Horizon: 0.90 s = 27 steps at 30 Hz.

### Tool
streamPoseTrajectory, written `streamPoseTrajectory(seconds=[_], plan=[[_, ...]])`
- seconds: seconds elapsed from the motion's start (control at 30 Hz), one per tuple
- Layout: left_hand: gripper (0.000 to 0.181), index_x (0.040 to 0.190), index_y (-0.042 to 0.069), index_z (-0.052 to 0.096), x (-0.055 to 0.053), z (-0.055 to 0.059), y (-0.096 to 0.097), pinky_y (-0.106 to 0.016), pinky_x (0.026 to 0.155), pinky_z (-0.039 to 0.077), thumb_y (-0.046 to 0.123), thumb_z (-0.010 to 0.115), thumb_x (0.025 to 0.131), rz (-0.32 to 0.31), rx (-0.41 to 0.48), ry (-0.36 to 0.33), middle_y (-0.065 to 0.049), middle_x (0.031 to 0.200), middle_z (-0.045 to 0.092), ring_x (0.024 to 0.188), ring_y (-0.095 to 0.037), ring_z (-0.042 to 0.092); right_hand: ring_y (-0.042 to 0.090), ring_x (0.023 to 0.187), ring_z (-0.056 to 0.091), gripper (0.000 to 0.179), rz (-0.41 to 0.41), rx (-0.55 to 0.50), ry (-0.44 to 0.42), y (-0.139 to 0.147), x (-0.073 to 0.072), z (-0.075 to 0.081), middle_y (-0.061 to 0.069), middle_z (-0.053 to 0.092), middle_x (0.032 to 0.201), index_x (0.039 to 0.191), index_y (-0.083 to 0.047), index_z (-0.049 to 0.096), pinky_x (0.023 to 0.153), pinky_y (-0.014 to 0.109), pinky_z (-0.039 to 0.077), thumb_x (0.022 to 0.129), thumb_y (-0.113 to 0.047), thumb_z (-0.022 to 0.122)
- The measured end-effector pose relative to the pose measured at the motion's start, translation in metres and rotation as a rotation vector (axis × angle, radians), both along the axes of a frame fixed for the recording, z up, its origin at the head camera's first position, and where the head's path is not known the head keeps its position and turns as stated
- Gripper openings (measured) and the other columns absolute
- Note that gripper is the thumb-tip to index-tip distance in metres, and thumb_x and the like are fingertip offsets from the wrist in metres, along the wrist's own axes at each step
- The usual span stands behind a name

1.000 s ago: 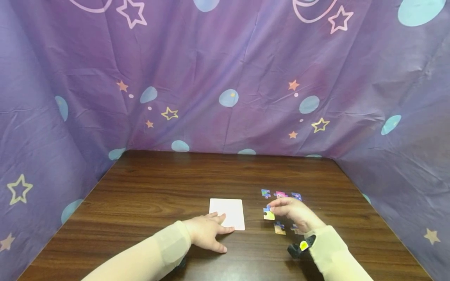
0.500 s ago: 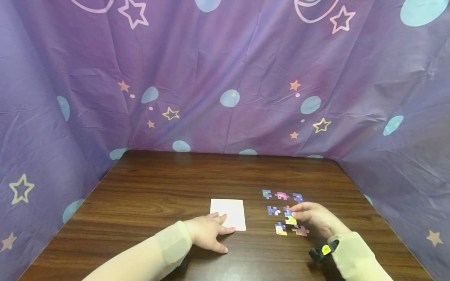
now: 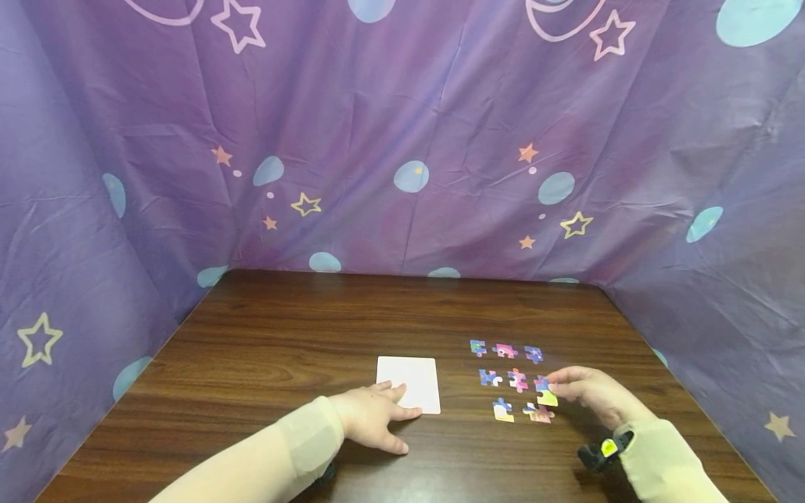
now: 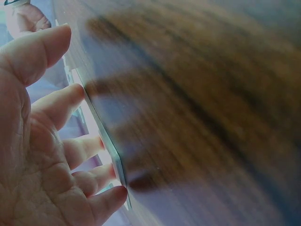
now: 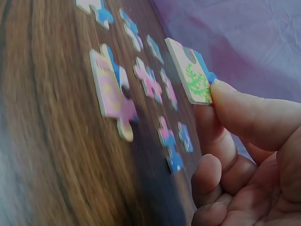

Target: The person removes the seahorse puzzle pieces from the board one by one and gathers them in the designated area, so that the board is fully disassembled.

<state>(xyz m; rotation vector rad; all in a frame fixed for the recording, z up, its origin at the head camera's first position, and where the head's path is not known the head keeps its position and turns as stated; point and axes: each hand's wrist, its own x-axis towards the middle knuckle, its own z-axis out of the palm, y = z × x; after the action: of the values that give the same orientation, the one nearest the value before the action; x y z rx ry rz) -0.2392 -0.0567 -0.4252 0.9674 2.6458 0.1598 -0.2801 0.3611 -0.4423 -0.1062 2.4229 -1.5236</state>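
My left hand (image 3: 375,418) lies with spread fingers on the near left part of a white square board (image 3: 411,381). In the left wrist view its fingertips touch the edge of the board (image 4: 101,129). My right hand (image 3: 591,392) pinches a jigsaw piece (image 3: 548,398) between thumb and fingers. That jigsaw piece (image 5: 192,73) is cream and blue with a green plant print, held up off the table. Below it lie several loose jigsaw pieces, among them a pink centre piece (image 3: 518,380) and a tan and pink piece (image 3: 539,413). The held piece partly covers that area in the head view.
More loose pieces lie in rough rows right of the board, including a green and blue piece (image 3: 478,347), a pink one (image 3: 505,351) and a dark blue one (image 3: 533,354). A purple star-patterned cloth (image 3: 402,140) walls the brown wooden table (image 3: 283,321) at back and sides.
My right hand has carried the pinched jigsaw piece to the right, from the left side of the loose pieces to their right side. My left hand stays on the board.
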Motion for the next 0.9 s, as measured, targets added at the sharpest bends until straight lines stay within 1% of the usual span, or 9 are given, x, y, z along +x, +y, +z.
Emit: streamPoseTrajectory(seconds=[0.13, 0.3, 0.43, 0.5, 0.6, 0.73, 0.9], plan=[[0.064, 0.142, 0.042, 0.045, 0.000, 0.000, 0.000, -0.046, 0.114, 0.025, 0.061, 0.061, 0.083, 0.002, 0.000, 0.000, -0.009, 0.156, 0.029, 0.142, -0.033, 0.026, 0.011, 0.074, 0.048, 0.032, 0.028, 0.017, 0.011, 0.009, 0.000, 0.001, -0.006, 0.056, 0.079, 0.111, 0.005, 0.063, 0.064, 0.031, 0.037, 0.089, -0.018, 0.066], [0.065, 0.142, 0.042, 0.044, -0.001, 0.000, 0.000, -0.047, 0.114, 0.024, 0.061, 0.061, 0.083, 0.003, -0.001, -0.005, -0.009, 0.156, 0.028, 0.142, -0.033, 0.025, 0.010, 0.075, 0.050, 0.027, 0.050, 0.024, 0.021, 0.021, 0.000, -0.001, -0.008, 0.059, 0.080, 0.108, 0.005, 0.064, 0.067, 0.031, 0.038, 0.089, -0.015, 0.065], [0.064, 0.142, 0.042, 0.044, -0.001, 0.000, 0.000, -0.046, 0.115, 0.024, 0.061, 0.061, 0.083, -0.001, -0.003, -0.003, -0.010, 0.156, 0.028, 0.142, -0.033, 0.025, 0.010, 0.077, 0.050, 0.028, 0.066, 0.056, 0.020, 0.028, 0.001, -0.003, -0.009, 0.063, 0.084, 0.107, 0.008, 0.064, 0.069, 0.031, 0.037, 0.088, -0.013, 0.065], [0.064, 0.142, 0.041, 0.044, 0.000, 0.000, 0.000, -0.045, 0.115, 0.024, 0.061, 0.061, 0.083, -0.002, -0.003, -0.004, -0.010, 0.156, 0.028, 0.142, -0.033, 0.025, 0.011, 0.077, 0.049, 0.030, 0.055, 0.091, 0.007, 0.031, 0.002, -0.004, -0.008, 0.062, 0.084, 0.107, 0.008, 0.064, 0.068, 0.032, 0.036, 0.088, -0.014, 0.066], [0.064, 0.142, 0.041, 0.044, 0.000, -0.001, 0.000, -0.045, 0.115, 0.023, 0.061, 0.061, 0.083, -0.003, -0.001, -0.001, -0.010, 0.156, 0.028, 0.142, -0.033, 0.025, 0.012, 0.077, 0.049, 0.030, 0.045, 0.146, 0.008, 0.035, 0.004, -0.004, -0.004, 0.062, 0.084, 0.106, 0.009, 0.064, 0.068, 0.032, 0.036, 0.087, -0.014, 0.067], [0.064, 0.142, 0.042, 0.044, -0.001, -0.001, 0.000, -0.045, 0.115, 0.023, 0.061, 0.061, 0.083, -0.001, -0.002, 0.001, -0.010, 0.156, 0.028, 0.142, -0.033, 0.025, 0.011, 0.079, 0.051, 0.027, 0.049, 0.203, 0.057, 0.036, 0.007, -0.005, 0.001, 0.065, 0.087, 0.101, 0.012, 0.064, 0.070, 0.029, 0.039, 0.086, -0.010, 0.068], [0.064, 0.142, 0.043, 0.044, -0.001, -0.001, 0.000, -0.046, 0.115, 0.024, 0.061, 0.061, 0.083, 0.005, -0.005, -0.007, -0.009, 0.156, 0.028, 0.143, -0.033, 0.024, 0.013, 0.080, 0.052, 0.019, 0.021, 0.307, 0.111, 0.033, 0.009, -0.004, 0.005, 0.065, 0.085, 0.090, 0.005, 0.067, 0.071, 0.030, 0.040, 0.083, -0.012, 0.070]])
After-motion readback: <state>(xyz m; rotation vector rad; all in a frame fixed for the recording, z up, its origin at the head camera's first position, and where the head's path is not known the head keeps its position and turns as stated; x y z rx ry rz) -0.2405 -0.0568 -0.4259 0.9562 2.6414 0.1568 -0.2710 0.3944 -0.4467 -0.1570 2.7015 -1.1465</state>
